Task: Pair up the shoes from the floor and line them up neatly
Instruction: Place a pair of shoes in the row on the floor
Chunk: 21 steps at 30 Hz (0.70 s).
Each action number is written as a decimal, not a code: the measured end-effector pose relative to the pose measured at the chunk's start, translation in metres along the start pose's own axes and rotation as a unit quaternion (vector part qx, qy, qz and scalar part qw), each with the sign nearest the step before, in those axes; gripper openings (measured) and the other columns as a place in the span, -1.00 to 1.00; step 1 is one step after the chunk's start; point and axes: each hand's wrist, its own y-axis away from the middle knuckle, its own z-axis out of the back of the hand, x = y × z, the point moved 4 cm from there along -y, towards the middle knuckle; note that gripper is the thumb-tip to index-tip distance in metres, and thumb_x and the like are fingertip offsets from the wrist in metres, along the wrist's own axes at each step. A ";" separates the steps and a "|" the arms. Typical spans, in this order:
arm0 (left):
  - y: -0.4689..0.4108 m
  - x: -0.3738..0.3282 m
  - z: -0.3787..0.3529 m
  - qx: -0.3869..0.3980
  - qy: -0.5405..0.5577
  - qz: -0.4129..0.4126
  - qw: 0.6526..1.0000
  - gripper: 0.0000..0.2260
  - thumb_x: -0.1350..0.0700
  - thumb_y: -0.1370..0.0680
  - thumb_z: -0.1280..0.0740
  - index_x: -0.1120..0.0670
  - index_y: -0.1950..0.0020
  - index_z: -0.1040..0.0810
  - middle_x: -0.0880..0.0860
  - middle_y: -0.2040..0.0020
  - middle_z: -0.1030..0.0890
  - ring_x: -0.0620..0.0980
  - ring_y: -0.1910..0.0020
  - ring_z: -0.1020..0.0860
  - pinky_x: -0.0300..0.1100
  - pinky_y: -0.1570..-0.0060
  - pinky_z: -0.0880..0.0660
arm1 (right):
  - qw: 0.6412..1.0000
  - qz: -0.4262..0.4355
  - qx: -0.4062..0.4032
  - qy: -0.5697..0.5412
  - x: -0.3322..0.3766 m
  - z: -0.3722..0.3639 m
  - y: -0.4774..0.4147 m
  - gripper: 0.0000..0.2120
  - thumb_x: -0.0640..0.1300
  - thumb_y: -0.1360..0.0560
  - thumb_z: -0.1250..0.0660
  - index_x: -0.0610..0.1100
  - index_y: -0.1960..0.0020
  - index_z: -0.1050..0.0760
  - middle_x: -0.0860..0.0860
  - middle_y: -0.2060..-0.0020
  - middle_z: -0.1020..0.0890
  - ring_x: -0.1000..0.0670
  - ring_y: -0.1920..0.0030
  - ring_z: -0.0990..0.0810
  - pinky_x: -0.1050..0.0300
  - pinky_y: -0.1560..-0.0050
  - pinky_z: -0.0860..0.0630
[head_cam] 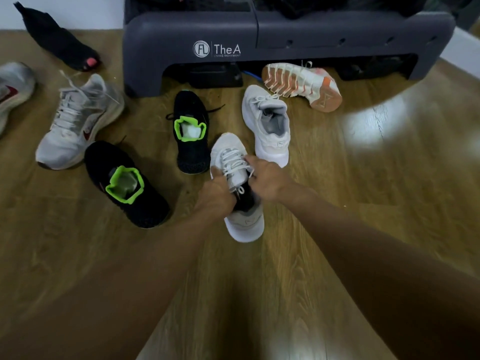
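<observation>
Both forearms [135, 281] reach out low over the wood floor [363, 183], and they're pretty blurry. Big grey step platform [197, 27] sits at the back. Shoes everywhere: grey sneaker [75, 126] with a red logo on the left, second grey sneaker [13, 84] cut off at the edge. Then two black ones with green collars, near black shoe [145, 209] and far black shoe [192, 159], apart and angled differently. Orange-soled shoe [301, 84] lies on its side by the platform, black boot [57, 40] far left. Other white shoe [270, 131] sits just beside the held white shoe [228, 149], whose heel points at me. My left hand [215, 196] curls round its left side, and my right hand [267, 180] grips at the laces.
</observation>
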 end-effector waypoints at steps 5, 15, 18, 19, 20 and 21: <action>-0.032 -0.006 0.005 -0.080 0.063 -0.033 0.994 -0.38 0.05 -0.52 -0.31 0.13 -0.52 -0.13 0.26 -0.25 -0.50 0.29 -0.19 -0.50 0.12 -0.17 -0.47 | 0.991 0.009 -0.080 0.109 0.004 0.010 -0.029 -0.52 -0.22 -0.55 -0.18 -0.16 -0.45 -0.24 -0.22 -0.14 -0.57 -0.23 -0.16 -0.53 -0.01 -0.06 -0.47; -0.054 -0.017 0.010 -0.115 0.039 -0.016 0.992 -0.36 0.07 -0.56 -0.27 0.12 -0.56 -0.04 0.29 -0.26 -0.46 0.31 -0.21 -0.46 0.04 -0.08 -0.43 | 0.961 -0.071 -0.133 0.233 -0.011 0.030 -0.060 -0.56 -0.03 -0.55 -0.16 -0.06 -0.40 -0.22 -0.12 -0.35 -0.37 -0.18 -0.36 -0.31 -0.21 -0.31 -0.15; -0.057 -0.019 0.010 -0.107 0.037 -0.015 0.993 -0.36 0.07 -0.57 -0.26 0.11 -0.57 -0.02 0.28 -0.25 -0.47 0.30 -0.21 -0.47 0.03 -0.07 -0.43 | 0.969 -0.115 -0.091 0.197 -0.013 0.032 -0.064 -0.54 -0.02 -0.55 -0.16 0.01 -0.42 -0.14 -0.09 -0.22 -0.50 -0.19 -0.27 -0.40 -0.33 -0.29 -0.09; -0.058 -0.018 0.011 -0.106 0.039 -0.014 0.993 -0.36 0.07 -0.57 -0.25 0.10 -0.57 -0.02 0.28 -0.25 -0.47 0.30 -0.20 -0.47 0.04 -0.07 -0.43 | 0.974 -0.120 -0.085 0.172 -0.013 0.032 -0.063 -0.51 0.02 -0.55 -0.17 0.04 -0.43 -0.11 -0.09 -0.24 -0.49 -0.20 -0.29 -0.39 -0.36 -0.29 -0.07; -0.057 -0.016 0.011 -0.106 0.040 -0.017 0.993 -0.37 0.07 -0.56 -0.25 0.09 -0.57 -0.03 0.29 -0.24 -0.48 0.31 -0.20 -0.48 0.04 -0.07 -0.44 | 0.979 -0.122 -0.077 0.144 -0.016 0.031 -0.060 -0.47 0.06 -0.54 -0.19 0.07 -0.45 -0.07 -0.08 -0.26 -0.48 -0.21 -0.31 -0.38 -0.37 -0.28 -0.08; -0.056 -0.014 0.012 -0.106 0.042 -0.024 0.993 -0.38 0.08 -0.56 -0.25 0.08 -0.56 -0.06 0.29 -0.24 -0.48 0.31 -0.19 -0.48 0.05 -0.07 -0.45 | 0.984 -0.121 -0.069 0.114 -0.018 0.028 -0.053 -0.41 0.11 -0.53 -0.21 0.08 -0.47 -0.03 -0.08 -0.28 -0.47 -0.21 -0.32 -0.38 -0.37 -0.27 -0.11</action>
